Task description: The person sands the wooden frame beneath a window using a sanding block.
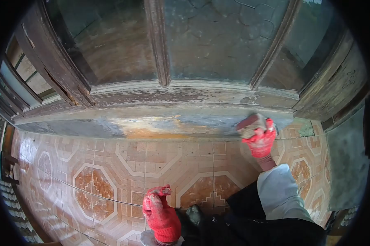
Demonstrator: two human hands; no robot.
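Apparently partway: plinth [160, 125] was worn mid-length, grey at left; right hand [261, 141] gripped a blurred block [250, 124] near plinth's right end, left hand [161, 215] half-open, empty.

Across the top of the frame stand dark glass panes [222, 45], parted by worn wooden bars [155, 41] — the paint rubbed thin. A cracked timber post [49, 59] slants through the upper left, and a weathered wooden panel [336, 78] fills the upper right. Patterned floor tiles [123, 164] spread over the lower half — pale bands, rust-brown octagons [84, 180]. A mottled grey slab [349, 151] stands at the right edge.
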